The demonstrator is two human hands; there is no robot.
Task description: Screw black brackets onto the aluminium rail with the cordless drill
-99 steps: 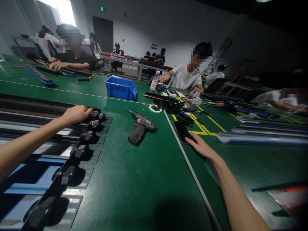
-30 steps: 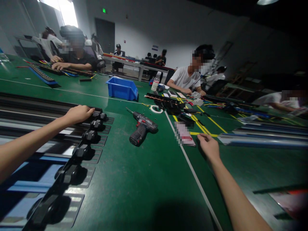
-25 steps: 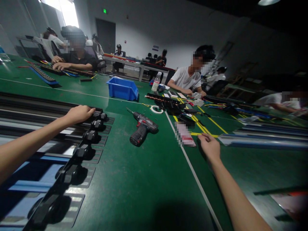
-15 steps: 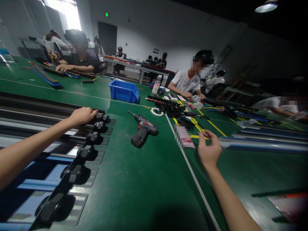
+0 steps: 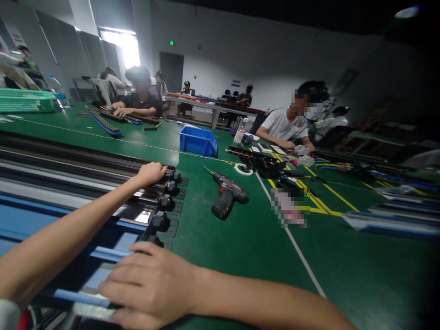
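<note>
A long rack of dark and silver rails with blue strips (image 5: 82,172) lies at the left. Along its right end runs a row of black hexagonal fittings (image 5: 161,222), with slotted tabs beside them. My left hand (image 5: 153,173) is closed over the far corner of that end, its fingertips hidden beyond the edge. Across the near part of the same end lies my right hand (image 5: 151,282), fingers apart and thumb stretched out; it covers the nearest fittings. To the right of the rack, a black and red cordless drill (image 5: 227,195) rests on the green table, touched by neither hand.
Beyond the drill stand a blue bin (image 5: 197,141) and a white ring (image 5: 243,169). Black parts (image 5: 257,160), a pinkish packet (image 5: 288,208) and a bottle (image 5: 239,131) lie or stand farther right. A green basket (image 5: 25,101) is far left. Other people sit across the table.
My right hand has swung left from beside the packet onto the near end of the rack. My left hand keeps its place at the far corner. The whole view has shifted.
</note>
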